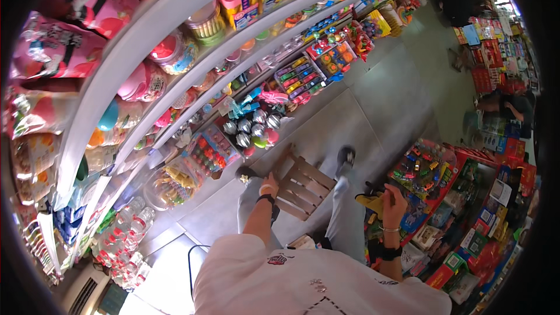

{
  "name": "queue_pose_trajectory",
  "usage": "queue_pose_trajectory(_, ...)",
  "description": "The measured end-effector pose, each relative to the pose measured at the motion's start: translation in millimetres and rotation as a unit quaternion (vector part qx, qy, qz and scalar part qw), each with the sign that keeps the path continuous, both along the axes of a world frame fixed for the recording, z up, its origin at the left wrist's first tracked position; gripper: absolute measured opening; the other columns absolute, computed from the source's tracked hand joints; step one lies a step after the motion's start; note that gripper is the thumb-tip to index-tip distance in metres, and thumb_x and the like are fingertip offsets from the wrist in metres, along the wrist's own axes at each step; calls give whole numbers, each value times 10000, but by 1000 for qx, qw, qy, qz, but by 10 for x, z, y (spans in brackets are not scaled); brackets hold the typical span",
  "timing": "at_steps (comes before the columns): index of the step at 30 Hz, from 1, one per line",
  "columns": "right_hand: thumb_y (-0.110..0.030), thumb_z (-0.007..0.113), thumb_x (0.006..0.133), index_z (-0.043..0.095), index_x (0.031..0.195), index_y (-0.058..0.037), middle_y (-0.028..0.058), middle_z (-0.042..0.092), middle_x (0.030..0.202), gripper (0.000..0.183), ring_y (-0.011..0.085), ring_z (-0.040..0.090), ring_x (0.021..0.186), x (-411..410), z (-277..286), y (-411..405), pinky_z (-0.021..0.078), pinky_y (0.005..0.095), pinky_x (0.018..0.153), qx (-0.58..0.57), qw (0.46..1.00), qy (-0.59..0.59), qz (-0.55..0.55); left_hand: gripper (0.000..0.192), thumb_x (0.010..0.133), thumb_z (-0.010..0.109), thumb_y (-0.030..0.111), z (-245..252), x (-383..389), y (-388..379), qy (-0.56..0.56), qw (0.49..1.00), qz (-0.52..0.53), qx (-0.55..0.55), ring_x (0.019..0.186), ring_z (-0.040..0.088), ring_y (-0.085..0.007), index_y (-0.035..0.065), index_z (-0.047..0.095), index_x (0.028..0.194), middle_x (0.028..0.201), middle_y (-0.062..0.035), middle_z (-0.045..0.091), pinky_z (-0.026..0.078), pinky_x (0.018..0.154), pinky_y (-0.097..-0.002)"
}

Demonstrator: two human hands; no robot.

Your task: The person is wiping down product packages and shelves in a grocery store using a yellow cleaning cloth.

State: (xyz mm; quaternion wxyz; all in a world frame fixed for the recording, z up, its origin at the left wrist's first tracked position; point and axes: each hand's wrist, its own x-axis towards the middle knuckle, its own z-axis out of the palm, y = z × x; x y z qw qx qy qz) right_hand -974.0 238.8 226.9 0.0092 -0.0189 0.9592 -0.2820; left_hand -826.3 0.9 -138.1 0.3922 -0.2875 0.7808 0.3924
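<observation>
My right hand grips a yellow item with dark parts, perhaps a cloth or a toy; its exact kind is unclear. This hand is above the left edge of a display of small toys. My left hand hangs in front of my leg, beside a small slatted wooden stool. Whether its fingers touch the stool, or hold anything, I cannot tell. The stool stands on grey floor tiles between my feet.
Curved shelves of jars and packets line the left. Below them are silver balls, boxed toys and bottles with red labels. Boxed goods fill the right side. People are at the far right.
</observation>
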Motion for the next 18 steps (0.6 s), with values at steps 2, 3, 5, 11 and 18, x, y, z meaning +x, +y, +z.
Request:
queue_pose_trajectory(2, -26, 513, 814, 584, 896, 1, 87, 578, 659, 112, 138, 567, 583, -169, -143, -143, 435, 243, 535, -17, 998, -56, 28, 693, 715, 600, 178, -243, 70, 76, -16, 1000, -1, -6, 1059, 451, -399, 151, 254, 1316, 1199, -218, 431, 397, 878, -424)
queue_pose_trajectory(3, -26, 513, 814, 584, 896, 1, 87, 578, 659, 112, 138, 567, 583, -325, -251, -197, 435, 243, 535, -15, 998, -54, 34, 720, 705, 617, 173, -387, 22, 159, -25, 1000, -7, -9, 1071, 443, -400, 166, 246, 1322, 1218, -204, 423, 396, 882, -422)
queue_pose_trajectory(5, -20, 518, 808, 581, 894, 2, 97, 576, 666, 108, 126, 556, 563, -561, -456, -300, 430, 236, 525, -5, 991, -59, 121, 773, 689, 648, 189, -640, 129, 278, -7, 1000, -29, -4, 1063, 462, -375, 165, 219, 1332, 1186, -186, 464, 406, 868, -409)
queue_pose_trajectory(11, -24, 530, 806, 584, 920, -1, 101, 582, 688, 128, 137, 578, 576, -1342, -1051, -401, 431, 236, 528, -30, 978, -93, 182, 416, 714, 628, 244, -537, -351, 595, 108, 969, -73, 209, 876, 543, -384, 72, 483, 1064, 982, -176, 573, 449, 734, -430)
queue_pose_trajectory(18, -53, 493, 849, 580, 939, -6, 32, 554, 681, 134, 76, 521, 618, -1814, -1671, -500, 409, 201, 581, -166, 965, -91, 183, 505, 706, 636, 353, -633, -966, 1121, 37, 932, -282, 225, 904, 556, -346, 50, 454, 1068, 942, -177, 585, 444, 751, -427)
